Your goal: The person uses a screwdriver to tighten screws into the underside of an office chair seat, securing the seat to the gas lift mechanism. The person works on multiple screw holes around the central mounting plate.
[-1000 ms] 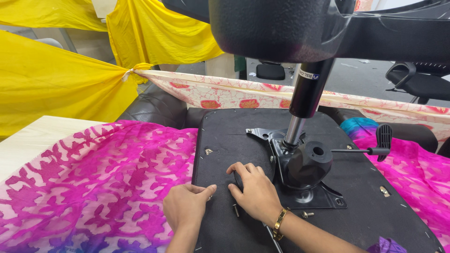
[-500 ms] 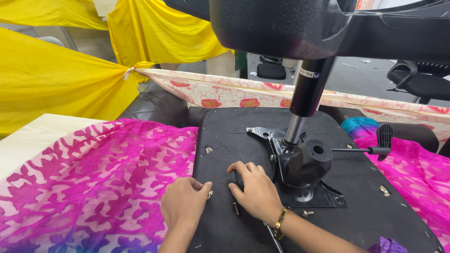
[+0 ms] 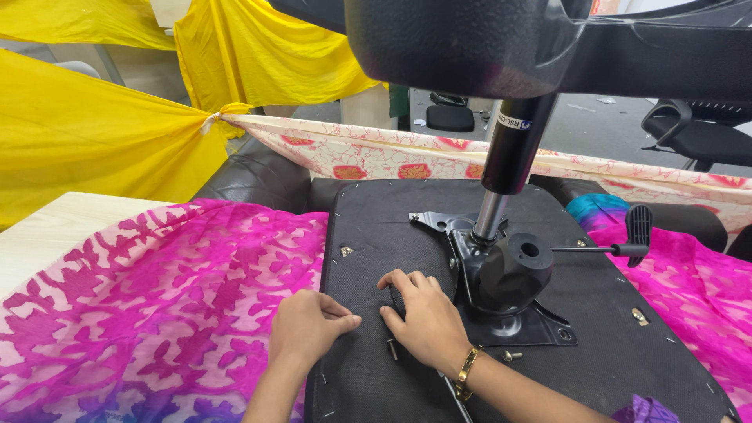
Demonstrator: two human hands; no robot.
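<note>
Bent over an upturned office chair, with the black fabric seat underside (image 3: pixel 376 235) filling the lower middle of the frame and resting on the pink patterned cloth (image 3: pixel 157 313). Pressing on that underside with both hands, just left of the metal mechanism plate (image 3: pixel 517 325). Compared with a second ago, little movement: only the left hand (image 3: pixel 309 329) looks different, no longer lying flat with its fingers on the other hand but curled into a loose fist, thumb and forefinger drawn together and pointing right; impossible to tell whether anything small sits between those tips. Staying put with the right hand (image 3: pixel 427 317), palm down, fingers arched at the plate's edge, gripping nothing visible, though hiding whatever lies beneath the palm. Wearing a gold bracelet (image 3: pixel 468 368) on that wrist. Judging from the curl, reads as fine fingertip work at one spot and not as a shift of the seat itself. Close by, two loose bolts: one (image 3: pixel 392 348) between the hands, another (image 3: pixel 513 356) by the plate's near corner, both untouched. Further out, a gas cylinder (image 3: pixel 501 180) rising from the plate to the chair base (image 3: pixel 470 39) at the top of the frame, and a lever with a black handle (image 3: pixel 638 231) out to the right. Beyond, yellow cloth (image 3: pixel 102 141) in the upper left and a strip of pale bench (image 3: pixel 47 231) at the left edge.
</note>
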